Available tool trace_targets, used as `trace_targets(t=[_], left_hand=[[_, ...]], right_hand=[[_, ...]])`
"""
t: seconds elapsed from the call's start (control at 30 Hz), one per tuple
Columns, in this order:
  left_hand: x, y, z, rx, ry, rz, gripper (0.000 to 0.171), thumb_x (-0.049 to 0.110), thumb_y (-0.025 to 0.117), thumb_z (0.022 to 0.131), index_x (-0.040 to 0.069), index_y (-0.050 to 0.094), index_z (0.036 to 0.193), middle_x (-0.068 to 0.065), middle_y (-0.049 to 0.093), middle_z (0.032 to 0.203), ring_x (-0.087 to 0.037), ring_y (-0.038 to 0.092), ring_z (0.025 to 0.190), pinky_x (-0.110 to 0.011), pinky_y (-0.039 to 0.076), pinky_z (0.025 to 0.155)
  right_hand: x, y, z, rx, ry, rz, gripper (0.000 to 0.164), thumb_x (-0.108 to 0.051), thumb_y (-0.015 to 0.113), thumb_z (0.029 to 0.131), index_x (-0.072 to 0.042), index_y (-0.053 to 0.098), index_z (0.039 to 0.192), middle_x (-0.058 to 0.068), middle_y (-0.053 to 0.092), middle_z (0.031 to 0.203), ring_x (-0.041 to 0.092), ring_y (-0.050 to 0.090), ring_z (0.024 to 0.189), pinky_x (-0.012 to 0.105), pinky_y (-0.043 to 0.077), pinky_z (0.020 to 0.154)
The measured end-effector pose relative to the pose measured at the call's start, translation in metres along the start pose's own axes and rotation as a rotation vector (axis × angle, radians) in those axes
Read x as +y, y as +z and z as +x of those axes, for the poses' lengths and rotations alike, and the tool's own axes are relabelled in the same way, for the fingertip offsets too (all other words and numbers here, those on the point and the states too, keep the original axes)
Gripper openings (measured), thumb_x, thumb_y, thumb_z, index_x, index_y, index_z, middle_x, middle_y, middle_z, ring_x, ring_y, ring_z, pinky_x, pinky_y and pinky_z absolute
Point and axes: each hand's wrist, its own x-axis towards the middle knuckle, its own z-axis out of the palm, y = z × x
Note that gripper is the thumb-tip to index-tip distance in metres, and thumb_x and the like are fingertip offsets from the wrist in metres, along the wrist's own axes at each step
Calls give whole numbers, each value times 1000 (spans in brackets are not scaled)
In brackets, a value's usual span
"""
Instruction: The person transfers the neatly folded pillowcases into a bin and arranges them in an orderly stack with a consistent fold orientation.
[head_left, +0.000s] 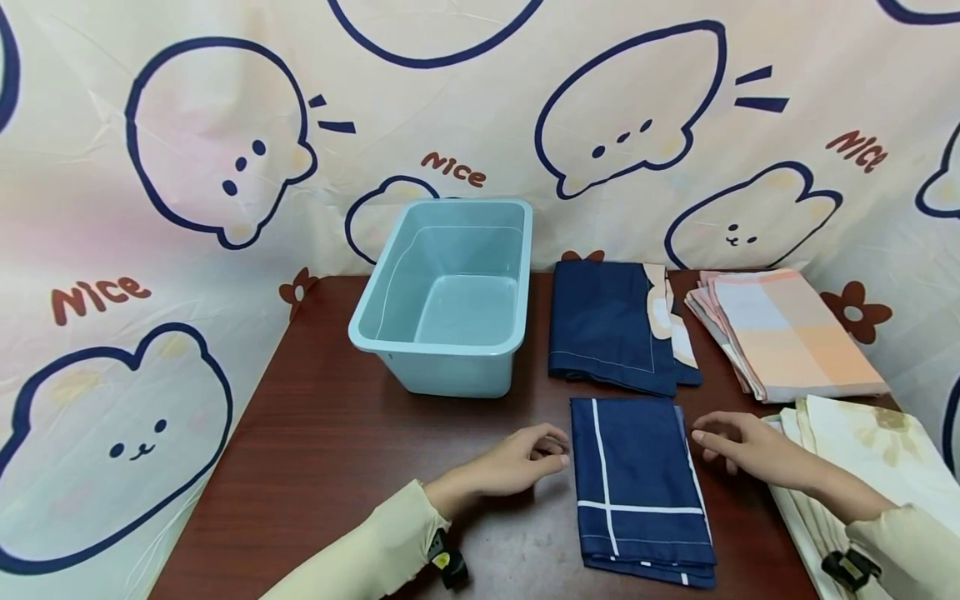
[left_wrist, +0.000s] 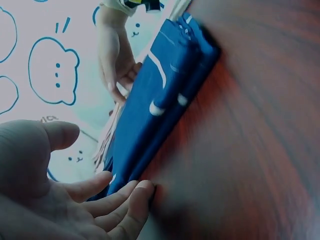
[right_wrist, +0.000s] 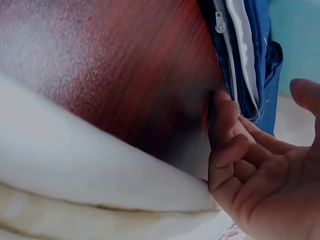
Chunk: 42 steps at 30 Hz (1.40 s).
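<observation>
A folded navy cloth with white stripes (head_left: 645, 475) lies flat on the table, between my two hands. Just off its left edge is my left hand (head_left: 517, 460), fingers loosely bent around nothing. My right hand (head_left: 750, 446) is at the opposite edge, its fingers relaxed and bare. In the left wrist view the fingertips are close to the folded side of the navy cloth (left_wrist: 145, 105). A white zipper pull (right_wrist: 220, 22) shows on the cloth's side in the right wrist view, near the right fingers (right_wrist: 227, 117).
A light blue plastic tub (head_left: 442, 350) stands at the back left. Behind the striped cloth lies another navy folded cloth (head_left: 600, 333). Peach checked fabric (head_left: 802, 333) and cream floral fabric (head_left: 885, 450) lie folded along the right side of the brown table (head_left: 300, 467).
</observation>
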Motion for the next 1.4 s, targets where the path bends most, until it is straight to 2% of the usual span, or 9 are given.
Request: trace_targets(t=[0.1, 0.23, 0.4, 0.5, 0.77, 0.9, 1.03, 1.2, 1.4], left_hand=[[4, 6, 3, -19, -18, -106, 39, 24, 56, 103, 5, 55, 138, -16, 63, 135, -25, 66, 113, -31, 54, 86], [6, 11, 3, -5, -82, -290, 41, 23, 56, 103, 4, 52, 140, -19, 62, 135, -29, 68, 105, -31, 53, 70], [7, 16, 5, 62, -174, -523, 44, 22, 55, 102, 3, 48, 141, -15, 61, 132, -24, 68, 100, -25, 51, 66], [5, 19, 6, 87, -210, -599, 48, 23, 55, 101, 1, 47, 143, -15, 62, 132, -20, 66, 100, -24, 50, 67], [4, 22, 11, 101, -256, -670, 59, 25, 55, 100, -3, 39, 149, -16, 62, 132, -23, 65, 109, -26, 50, 73], [6, 24, 15, 91, -271, -693, 52, 26, 55, 100, -3, 47, 143, -11, 62, 124, -21, 63, 105, -26, 50, 71], [7, 24, 16, 72, -271, -698, 46, 27, 55, 101, -2, 51, 137, -7, 60, 116, -19, 61, 101, -26, 49, 72], [5, 25, 15, 62, -261, -701, 48, 24, 53, 102, -1, 48, 142, -8, 60, 118, -21, 60, 104, -28, 48, 76], [6, 29, 16, 73, -250, -664, 50, 22, 56, 100, 1, 47, 144, -11, 60, 130, -21, 59, 107, -27, 48, 74]], right_hand=[[2, -1, 1, -39, -6, 55, 52, -29, 50, 107, 14, 51, 134, 8, 73, 89, 14, 61, 63, 28, 49, 61], [1, 0, 3, -52, 11, 87, 54, -31, 49, 107, 15, 50, 135, 9, 74, 91, 14, 64, 68, 28, 49, 57], [-1, 2, 4, -62, 71, 122, 57, -35, 48, 107, 15, 49, 137, 9, 75, 94, 15, 64, 68, 28, 47, 52], [-1, 3, 5, -82, 103, 167, 58, -36, 48, 108, 14, 48, 138, 8, 75, 94, 16, 64, 66, 28, 46, 51], [5, 7, 9, -145, 180, 287, 53, -39, 50, 106, 6, 52, 134, 3, 67, 97, 11, 57, 62, 27, 42, 50], [5, 9, 12, -188, 211, 355, 50, -40, 53, 105, 3, 54, 129, 0, 56, 90, 8, 51, 60, 25, 39, 50], [5, 10, 15, -204, 222, 383, 46, -40, 55, 104, 1, 56, 124, -3, 52, 80, 8, 47, 59, 24, 37, 51], [8, 12, 15, -213, 215, 409, 40, -38, 55, 104, -1, 57, 119, -3, 52, 80, 9, 50, 60, 26, 42, 55], [12, 12, 15, -206, 238, 439, 45, -38, 55, 104, 3, 53, 124, -1, 53, 87, 11, 52, 62, 32, 51, 65]])
